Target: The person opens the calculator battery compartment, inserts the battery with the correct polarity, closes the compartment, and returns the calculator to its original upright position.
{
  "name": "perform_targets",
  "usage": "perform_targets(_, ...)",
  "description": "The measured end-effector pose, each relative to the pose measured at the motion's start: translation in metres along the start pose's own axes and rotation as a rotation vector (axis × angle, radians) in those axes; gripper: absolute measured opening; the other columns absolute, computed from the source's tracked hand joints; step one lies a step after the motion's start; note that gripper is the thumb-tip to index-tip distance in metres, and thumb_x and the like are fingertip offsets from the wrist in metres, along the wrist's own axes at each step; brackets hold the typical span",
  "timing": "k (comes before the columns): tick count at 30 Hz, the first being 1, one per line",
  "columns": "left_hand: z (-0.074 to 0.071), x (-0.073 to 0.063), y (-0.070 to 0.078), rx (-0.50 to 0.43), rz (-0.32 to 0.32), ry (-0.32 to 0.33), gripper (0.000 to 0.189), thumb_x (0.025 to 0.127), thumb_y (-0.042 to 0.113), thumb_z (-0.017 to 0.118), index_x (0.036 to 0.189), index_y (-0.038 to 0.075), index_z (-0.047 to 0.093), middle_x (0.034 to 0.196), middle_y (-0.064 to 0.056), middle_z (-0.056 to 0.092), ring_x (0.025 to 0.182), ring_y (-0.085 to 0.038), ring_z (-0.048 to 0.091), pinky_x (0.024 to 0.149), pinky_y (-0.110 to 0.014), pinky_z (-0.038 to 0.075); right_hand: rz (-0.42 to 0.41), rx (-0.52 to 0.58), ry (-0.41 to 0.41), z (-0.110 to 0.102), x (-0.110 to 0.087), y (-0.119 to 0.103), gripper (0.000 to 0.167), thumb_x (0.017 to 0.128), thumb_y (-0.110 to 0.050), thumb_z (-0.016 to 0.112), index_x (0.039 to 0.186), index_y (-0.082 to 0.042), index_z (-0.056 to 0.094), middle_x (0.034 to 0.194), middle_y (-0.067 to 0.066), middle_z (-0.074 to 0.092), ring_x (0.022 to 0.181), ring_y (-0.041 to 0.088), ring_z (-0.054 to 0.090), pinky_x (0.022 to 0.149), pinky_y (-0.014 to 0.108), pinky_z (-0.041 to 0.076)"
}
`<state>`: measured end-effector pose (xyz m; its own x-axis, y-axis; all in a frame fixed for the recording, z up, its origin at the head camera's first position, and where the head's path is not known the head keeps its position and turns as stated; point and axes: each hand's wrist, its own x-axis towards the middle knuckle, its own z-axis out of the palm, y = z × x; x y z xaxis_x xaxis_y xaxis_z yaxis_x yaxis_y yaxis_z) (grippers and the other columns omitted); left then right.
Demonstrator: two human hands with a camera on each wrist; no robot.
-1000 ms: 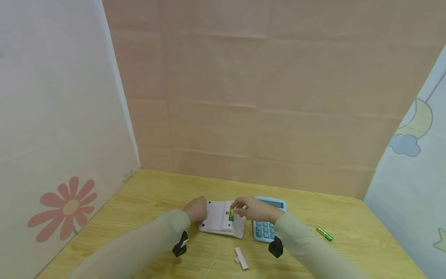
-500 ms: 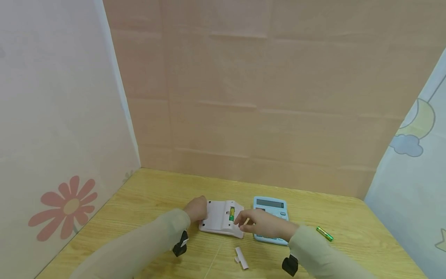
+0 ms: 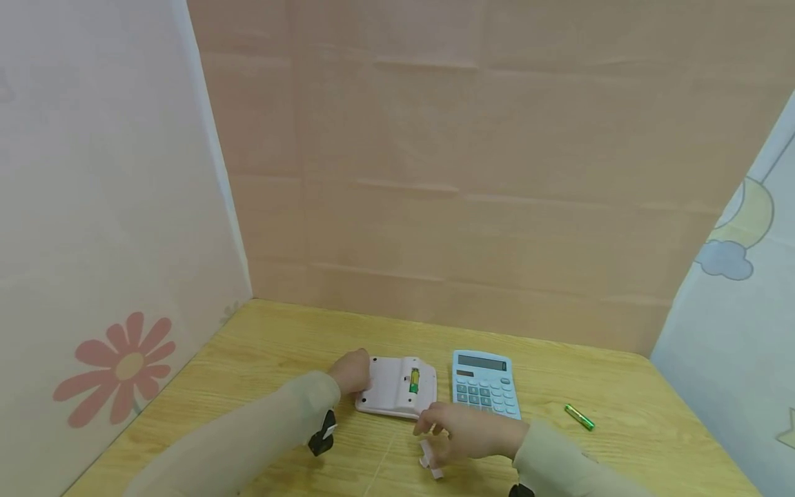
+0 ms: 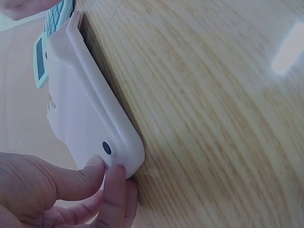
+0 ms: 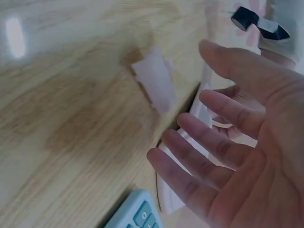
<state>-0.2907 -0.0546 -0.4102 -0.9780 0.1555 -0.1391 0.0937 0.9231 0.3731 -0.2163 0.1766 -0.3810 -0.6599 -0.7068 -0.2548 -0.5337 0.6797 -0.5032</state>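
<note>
A pale pink calculator (image 3: 388,388) lies face down on the table, its battery slot uncovered and a green-and-gold battery (image 3: 414,380) seated in it. At the calculator's left edge my left hand (image 3: 350,371) grips the corner between thumb and fingers, as the left wrist view shows. My right hand (image 3: 462,431) hovers over the small pink battery cover (image 3: 428,460), partly hiding it in the head view. In the right wrist view the fingers are spread, relaxed and hold nothing, with the cover (image 5: 156,81) apart from them on the wood.
To the right of the pink calculator, a light blue calculator (image 3: 484,382) lies face up, its lower part behind my right hand. Farther right, a second green battery (image 3: 579,417) rests on the wooden table (image 3: 298,324). A brown papered wall (image 3: 447,207) closes off the back.
My right hand has let go of the battery, leaving it in the slot, and has moved back toward me over the battery cover. My left hand stays on the pink calculator.
</note>
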Motion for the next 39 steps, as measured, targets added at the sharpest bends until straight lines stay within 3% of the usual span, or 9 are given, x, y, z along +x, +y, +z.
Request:
perform_targets(6,0.002,0.001,0.000,0.003,-0.002,0.005,0.033,0.085,-0.003,0.062,0.115,-0.010,0.053,0.059,-0.006,0.054,0.040,-0.008,0.045,0.037,-0.016,0.030,-0.006,-0.177,-0.018,0.011,-0.001,-0.001,0.056,0.071,-0.028,0.084,0.121,-0.023,0.060,0.117,-0.012,0.053,0.099,0.001,0.052,0.086,0.026,0.050)
perform_targets(11,0.004,0.003,-0.001,-0.024,-0.010,0.003,0.030,0.083,-0.005,0.061,0.112,-0.009,0.054,0.059,-0.006,0.055,0.039,-0.008,0.045,0.037,-0.016,0.029,-0.050,-0.244,-0.009,0.016,0.000,0.000,0.058,0.071,-0.028,0.085,0.122,-0.021,0.059,0.115,-0.010,0.053,0.090,-0.002,0.048,0.080,0.022,0.050)
perform_targets(21,0.002,0.003,0.000,-0.032,-0.023,-0.003,0.028,0.084,-0.004,0.062,0.111,-0.008,0.053,0.064,-0.008,0.055,0.042,-0.009,0.046,0.038,-0.017,0.030,-0.077,-0.286,0.006,0.020,0.002,0.001,0.057,0.070,-0.029,0.086,0.120,-0.023,0.058,0.112,-0.011,0.052,0.088,-0.002,0.045,0.078,0.020,0.049)
perform_targets(31,-0.001,0.000,0.002,-0.033,-0.020,-0.008,0.030,0.085,-0.004,0.061,0.114,-0.009,0.054,0.062,-0.007,0.054,0.041,-0.009,0.044,0.037,-0.018,0.029,-0.039,-0.292,0.004,0.022,0.003,-0.001,0.053,0.070,-0.024,0.085,0.116,-0.028,0.060,0.107,-0.012,0.051,0.085,-0.001,0.044,0.073,0.019,0.048)
perform_targets(39,-0.003,-0.004,0.003,-0.041,-0.012,-0.003,0.024,0.084,-0.005,0.060,0.108,-0.007,0.055,0.065,-0.008,0.054,0.042,-0.010,0.044,0.038,-0.018,0.029,-0.063,-0.338,0.028,0.023,0.003,0.000,0.048,0.070,-0.023,0.085,0.112,-0.027,0.062,0.104,-0.014,0.052,0.083,-0.001,0.043,0.072,0.018,0.046)
